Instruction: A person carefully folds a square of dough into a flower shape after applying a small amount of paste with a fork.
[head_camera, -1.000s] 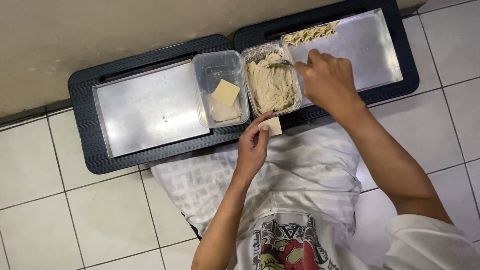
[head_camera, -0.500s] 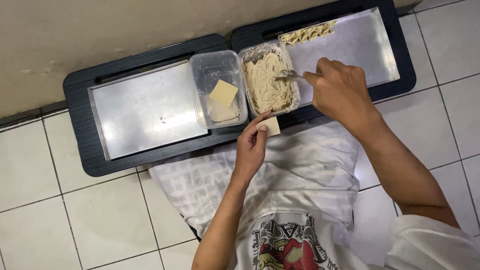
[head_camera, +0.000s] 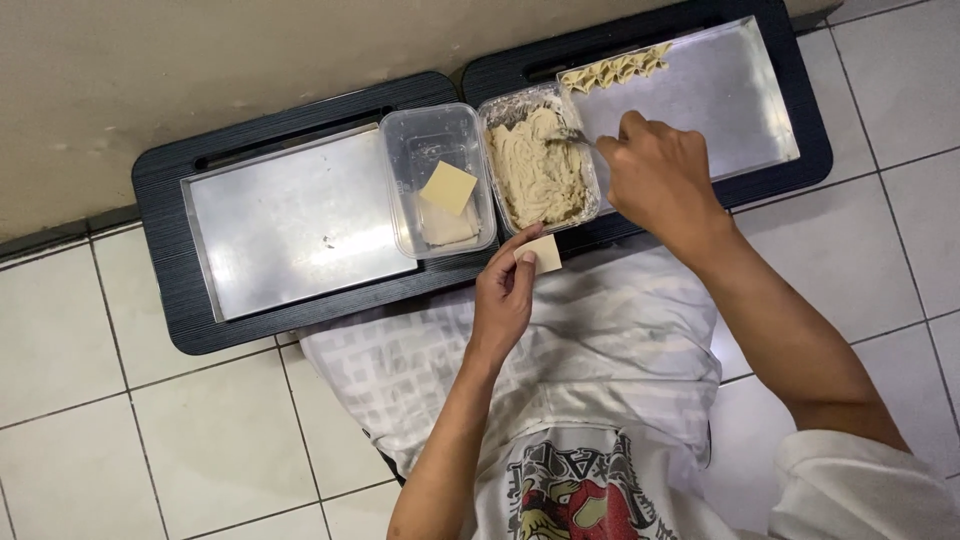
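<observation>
Two black trays are lying side by side on the tiled floor against the wall, each carrying a metal sheet – the left sheet (head_camera: 290, 225) bare, the right sheet (head_camera: 715, 90) holding a row of folded dumplings (head_camera: 615, 68) at its far edge. Two clear tubs are sitting between them: one (head_camera: 437, 180) holding square wrappers, one (head_camera: 540, 165) holding pale filling. The right hand (head_camera: 660, 175) is closing its fingers on a spoon (head_camera: 570, 135) in the filling; the left hand (head_camera: 505, 295) is pinching one wrapper (head_camera: 543, 253) just below the tubs.

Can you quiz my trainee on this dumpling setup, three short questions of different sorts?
1. True or false: the left hand holds a square wrapper.
2. The right hand dips a metal utensil into which tub: A, the filling tub; B, the wrapper tub?
3. Where do the folded dumplings lie?

Key: 1 true. 2 A. 3 In a row at the far edge of the right-side tray.
</observation>
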